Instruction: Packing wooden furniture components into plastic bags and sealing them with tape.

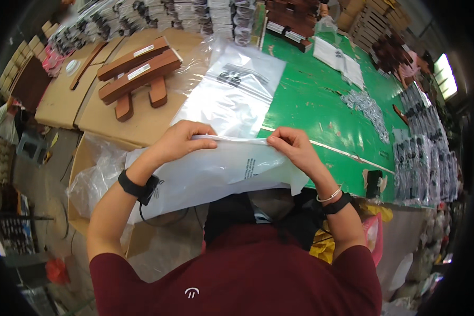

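Observation:
A translucent white plastic bag (210, 171) with dark print hangs from both hands at the near table edge. My left hand (181, 139) pinches one side of its folded upper edge. At the other side of that edge, my right hand (291, 147) grips with thumb and fingers. Just beyond my hands lies a flat clear plastic bag (231, 100) with dark print. Brown wooden pieces (142, 73) with white labels are stacked on cardboard at the left, two long ones across shorter ones.
The green tabletop (321, 110) carries a pile of small clear packets (367, 110) and white bags (339, 60). Wrapped black parts (421, 163) stand at the right. An open carton (81, 210) with plastic wrap sits at the left. Another person's arm (403, 73) shows far right.

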A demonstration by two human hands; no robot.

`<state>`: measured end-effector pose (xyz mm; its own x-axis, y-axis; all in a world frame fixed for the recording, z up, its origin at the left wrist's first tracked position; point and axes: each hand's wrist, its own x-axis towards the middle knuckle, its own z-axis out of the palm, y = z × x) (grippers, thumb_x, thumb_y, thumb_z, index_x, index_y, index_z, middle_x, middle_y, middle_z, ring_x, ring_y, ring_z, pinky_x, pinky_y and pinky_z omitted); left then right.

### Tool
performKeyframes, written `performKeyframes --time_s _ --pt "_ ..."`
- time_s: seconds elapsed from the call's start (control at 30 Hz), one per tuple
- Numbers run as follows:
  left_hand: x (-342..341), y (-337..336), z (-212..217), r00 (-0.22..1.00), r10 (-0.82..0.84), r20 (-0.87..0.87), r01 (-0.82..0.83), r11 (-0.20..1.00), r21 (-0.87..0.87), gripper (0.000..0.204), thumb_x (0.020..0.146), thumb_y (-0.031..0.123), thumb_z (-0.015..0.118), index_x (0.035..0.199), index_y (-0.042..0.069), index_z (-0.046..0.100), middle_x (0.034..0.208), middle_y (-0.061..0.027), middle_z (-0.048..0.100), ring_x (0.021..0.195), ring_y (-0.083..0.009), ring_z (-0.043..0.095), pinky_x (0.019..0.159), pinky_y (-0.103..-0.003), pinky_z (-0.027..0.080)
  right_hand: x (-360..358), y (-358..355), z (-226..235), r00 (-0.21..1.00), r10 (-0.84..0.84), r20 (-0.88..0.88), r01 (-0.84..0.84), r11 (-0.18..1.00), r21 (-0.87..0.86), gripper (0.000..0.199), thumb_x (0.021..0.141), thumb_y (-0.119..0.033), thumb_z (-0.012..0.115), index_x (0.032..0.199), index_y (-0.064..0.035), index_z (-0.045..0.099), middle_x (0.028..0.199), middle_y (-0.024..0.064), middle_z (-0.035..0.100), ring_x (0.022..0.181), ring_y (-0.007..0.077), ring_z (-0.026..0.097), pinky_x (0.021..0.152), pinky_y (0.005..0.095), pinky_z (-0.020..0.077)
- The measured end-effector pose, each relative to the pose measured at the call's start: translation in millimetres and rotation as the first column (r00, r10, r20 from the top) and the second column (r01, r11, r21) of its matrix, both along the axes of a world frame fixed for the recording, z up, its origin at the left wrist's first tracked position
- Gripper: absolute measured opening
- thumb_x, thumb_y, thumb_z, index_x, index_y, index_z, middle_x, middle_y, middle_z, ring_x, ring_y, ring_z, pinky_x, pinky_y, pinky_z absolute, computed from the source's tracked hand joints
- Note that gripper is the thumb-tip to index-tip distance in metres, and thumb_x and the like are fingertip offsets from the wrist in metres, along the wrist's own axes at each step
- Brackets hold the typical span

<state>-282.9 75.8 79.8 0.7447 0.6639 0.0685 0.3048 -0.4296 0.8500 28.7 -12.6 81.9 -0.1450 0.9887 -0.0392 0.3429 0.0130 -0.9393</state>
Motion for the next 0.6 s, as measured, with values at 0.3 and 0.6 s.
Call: performKeyframes --time_s 0.3,0.6 --pt "10 -28 -14 0.998 0.046 0.048 -0.046 0.999 -0.002 0.030 0.101 0.024 0.058 0.086 -0.001 0.061 0.063 -0.0089 0.050 0.062 -0.0135 0.048 0.061 -0.033 0.042 7 -24 -24 0.992 -0.086 0.097 0.060 0.967 0.246 0.022 0.095 -0.018 0.067 0.083 0.0000 0.067 0.068 0.0066 0.056 0.063 0.0095 0.049 0.059 0.0278 0.0392" --pt "-57 -37 -27 0.770 0.587 0.248 -0.600 0.800 -0.031 0.026 0.102 0.019 0.056 0.088 -0.002 0.063 0.077 -0.0023 0.059 0.075 -0.0106 0.053 0.069 -0.028 0.044 77 -50 -103 0.758 -0.653 -0.014 0.578 0.661 0.478 0.012 0.094 -0.012 0.066 0.092 -0.0007 0.070 0.082 0.0053 0.068 0.073 0.0126 0.058 0.067 0.0293 0.0479"
